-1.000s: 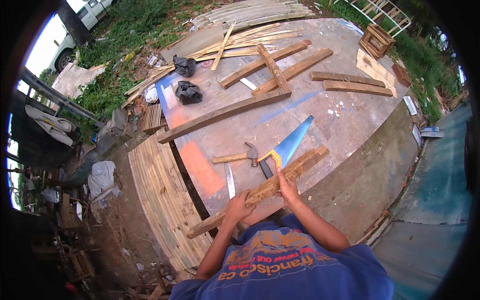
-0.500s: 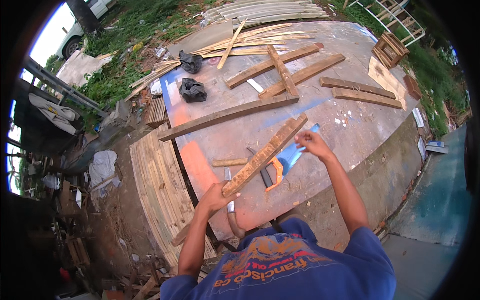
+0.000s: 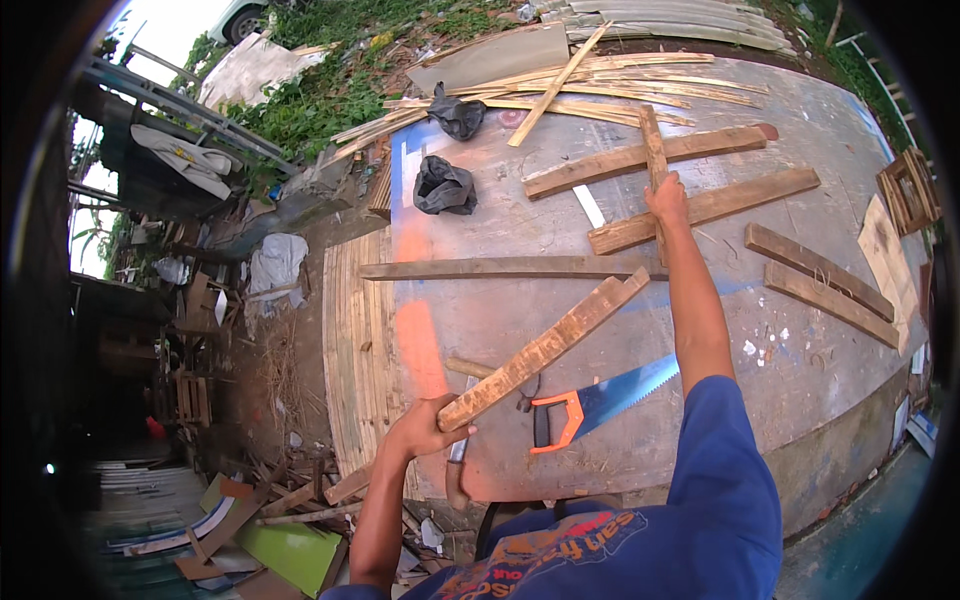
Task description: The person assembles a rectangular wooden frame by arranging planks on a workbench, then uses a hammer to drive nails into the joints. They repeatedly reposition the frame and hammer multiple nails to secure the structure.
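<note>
My left hand [image 3: 425, 428] is closed round the near end of a rough wooden beam [image 3: 545, 350], which slants up and away to the right above the table. Stretched far forward, my right hand [image 3: 668, 198] grips a short wooden bar [image 3: 653, 145] that lies across two thicker timbers, the far timber [image 3: 640, 163] and the nearer timber [image 3: 715, 207]. A handsaw [image 3: 620, 392] with an orange and black handle lies under my right forearm. Partly hidden beneath the held beam is a hammer [image 3: 468, 367]. A knife with a wooden handle [image 3: 457, 482] lies beside my left hand.
A long beam [image 3: 500, 268] crosses the worn table [image 3: 480, 330] and overhangs its left edge. Two short timbers [image 3: 830, 285] lie at right. Two black plastic bags [image 3: 445, 187] and thin wooden strips [image 3: 600, 80] occupy the far side. Planks [image 3: 350, 340] line the left.
My right hand has reached forward from beside the saw and taken hold of the crosswise bar. My left hand still holds the beam. The view has turned, shifting the table within the picture.
</note>
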`<state>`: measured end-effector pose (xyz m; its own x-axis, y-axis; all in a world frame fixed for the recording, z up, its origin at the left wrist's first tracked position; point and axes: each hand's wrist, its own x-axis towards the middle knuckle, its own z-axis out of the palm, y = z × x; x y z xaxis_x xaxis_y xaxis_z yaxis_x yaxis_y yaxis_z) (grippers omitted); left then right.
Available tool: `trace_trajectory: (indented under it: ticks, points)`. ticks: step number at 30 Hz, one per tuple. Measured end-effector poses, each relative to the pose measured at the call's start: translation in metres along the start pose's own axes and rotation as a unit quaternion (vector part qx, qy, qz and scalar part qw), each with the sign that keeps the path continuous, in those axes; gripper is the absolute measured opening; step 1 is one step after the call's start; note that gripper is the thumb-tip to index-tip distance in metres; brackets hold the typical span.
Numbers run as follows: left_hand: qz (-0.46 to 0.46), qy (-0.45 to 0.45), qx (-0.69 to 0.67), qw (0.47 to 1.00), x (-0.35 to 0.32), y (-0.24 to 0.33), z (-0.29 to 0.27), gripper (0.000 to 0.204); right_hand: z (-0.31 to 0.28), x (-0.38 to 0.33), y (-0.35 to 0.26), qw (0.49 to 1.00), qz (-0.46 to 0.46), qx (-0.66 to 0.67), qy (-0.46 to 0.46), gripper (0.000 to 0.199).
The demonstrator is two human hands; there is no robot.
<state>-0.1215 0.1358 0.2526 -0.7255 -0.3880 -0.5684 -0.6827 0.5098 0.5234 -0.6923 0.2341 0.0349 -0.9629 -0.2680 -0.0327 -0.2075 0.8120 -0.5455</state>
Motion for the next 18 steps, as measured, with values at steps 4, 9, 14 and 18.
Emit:
trace_trajectory:
  ticks: [4, 9, 14, 18]
  points:
    - [-0.038, 0.013, -0.021, 0.999, -0.003, 0.007, 0.002, 0.067, 0.001, 0.025, 0.016, 0.997, 0.023, -0.002, -0.074, 0.060]
    - [-0.079, -0.025, -0.018, 0.996, 0.006, 0.017, -0.014, 0.070, -0.008, -0.015, 0.022, 0.993, -0.039, 0.106, 0.022, 0.055]
    - [0.002, -0.030, -0.101, 0.994, 0.029, -0.010, -0.029, 0.067, -0.050, -0.099, 0.008, 0.933, -0.134, 0.296, 0.152, 0.049]
    - [0.063, -0.041, -0.147, 0.986, 0.048, -0.003, -0.054, 0.066, -0.067, -0.148, 0.028, 0.919, -0.112, 0.348, 0.151, 0.048]
